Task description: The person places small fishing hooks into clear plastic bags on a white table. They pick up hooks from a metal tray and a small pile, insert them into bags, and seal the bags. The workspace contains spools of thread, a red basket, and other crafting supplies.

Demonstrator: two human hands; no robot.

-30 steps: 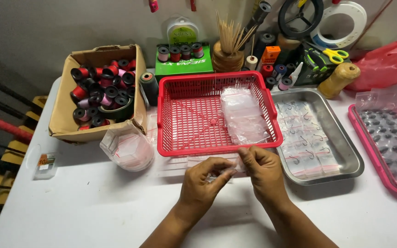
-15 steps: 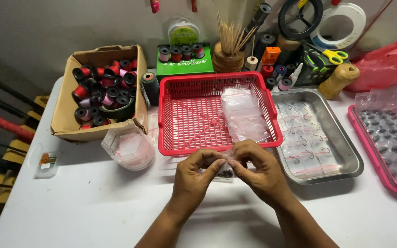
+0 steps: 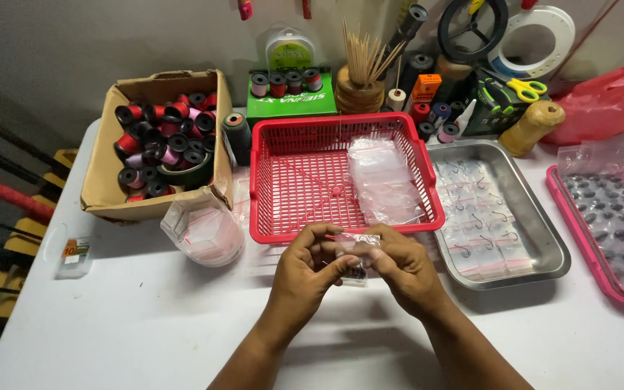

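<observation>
- Change noted: a second ago both hands worked low over the near table edge; now the left hand (image 3: pixel 310 269) and right hand (image 3: pixel 399 266) sit higher, just short of the red plastic basket (image 3: pixel 272 193), drawn close together.
- Held item: a small clear zip bag (image 3: pixel 356 254), pinched between the fingers of both hands at its upper edge. Something dark shows inside; I cannot tell what.
- Judgement: the fingers pressed along the top edge suggest the bag's strip is being sealed or opened; which of the two is unclear.
- Hand state: both closed narrowly on the bag, thumbs toward each other.
- Surroundings: a stack of clear bags (image 3: pixel 384 177) lies in the right part of the basket. The steel tray (image 3: pixel 543 245), right, holds bagged fishing hooks. The pink tray (image 3: pixel 565 206), far right, holds dark pieces under plastic.
- Left side: cardboard box of thread spools (image 3: pixel 157 152); a loose plastic bag (image 3: pixel 204 230) just beside it.
- Obstruction: the basket's near rim stands directly beyond the hands; the white table (image 3: pixel 110 332) nearer the person is open.
</observation>
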